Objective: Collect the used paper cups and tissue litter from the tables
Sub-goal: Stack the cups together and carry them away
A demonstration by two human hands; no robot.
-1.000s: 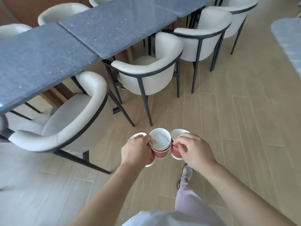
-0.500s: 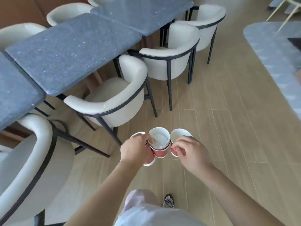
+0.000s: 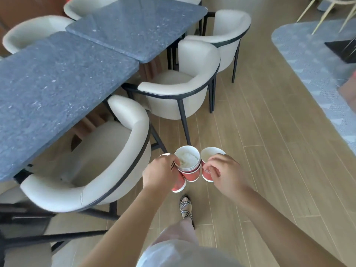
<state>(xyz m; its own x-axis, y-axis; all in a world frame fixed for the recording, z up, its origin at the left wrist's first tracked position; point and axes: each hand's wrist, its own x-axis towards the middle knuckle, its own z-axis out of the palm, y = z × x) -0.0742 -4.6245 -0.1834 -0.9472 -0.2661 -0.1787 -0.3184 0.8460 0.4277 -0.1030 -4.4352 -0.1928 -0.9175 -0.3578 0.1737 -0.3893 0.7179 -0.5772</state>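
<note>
Gripping a red cup (image 3: 178,186) and a stack of cups (image 3: 189,174) with tissue (image 3: 187,159) inside, the left hand (image 3: 160,173) sat beside the right hand (image 3: 225,172), which grasped another cup (image 3: 206,175).

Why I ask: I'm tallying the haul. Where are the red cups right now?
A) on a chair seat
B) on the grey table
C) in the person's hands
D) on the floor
C: the left hand and right hand grip the cups, held together above the floor.
</note>
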